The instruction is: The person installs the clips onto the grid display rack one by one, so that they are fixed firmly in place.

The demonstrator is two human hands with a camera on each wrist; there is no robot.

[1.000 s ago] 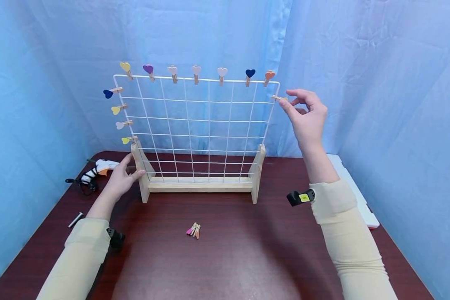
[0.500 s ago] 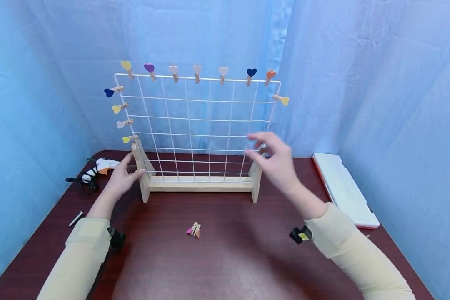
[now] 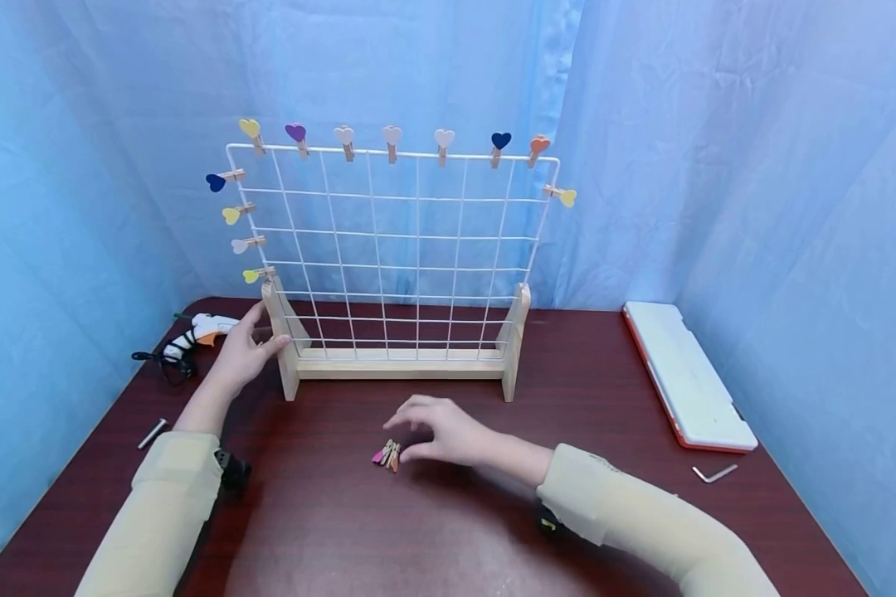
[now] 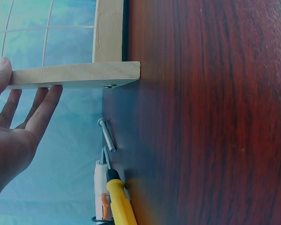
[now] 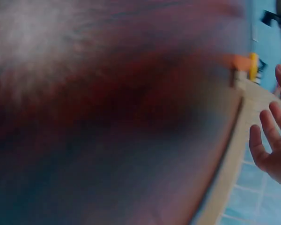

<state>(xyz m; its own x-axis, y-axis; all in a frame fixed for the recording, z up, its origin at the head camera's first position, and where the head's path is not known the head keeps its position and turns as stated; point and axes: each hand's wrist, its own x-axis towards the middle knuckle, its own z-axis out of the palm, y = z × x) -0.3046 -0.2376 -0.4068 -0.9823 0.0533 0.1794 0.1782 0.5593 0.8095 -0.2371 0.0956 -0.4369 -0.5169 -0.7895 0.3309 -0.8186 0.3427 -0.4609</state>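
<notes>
My left hand (image 3: 241,355) grips the left side panel (image 3: 287,365) of a wooden stand, thumb on one face and fingers on the other; the left wrist view shows the same hold. A white wire grid (image 3: 396,155) stands upright in it. Heart-topped mini clothespins line the grid's top and left edges, and one yellow-heart clothespin (image 3: 567,198) sits at upper right. My right hand (image 3: 448,431), fingers loosely bent and parted, hovers beside a few loose clothespins (image 3: 390,454) on the table, with pink and orange hearts. Nothing shows between its fingers.
A glue gun (image 3: 197,332) with its black cord and a metal bolt (image 3: 152,433) lie at the left. A yellow-handled screwdriver (image 4: 121,201) shows in the left wrist view. At right are a white case (image 3: 687,373) and a hex key (image 3: 715,474).
My right hand has let go of the yellow-heart clothespin on the grid's right edge and come down and left to the loose clothespins. The left hand has stayed on the stand.
</notes>
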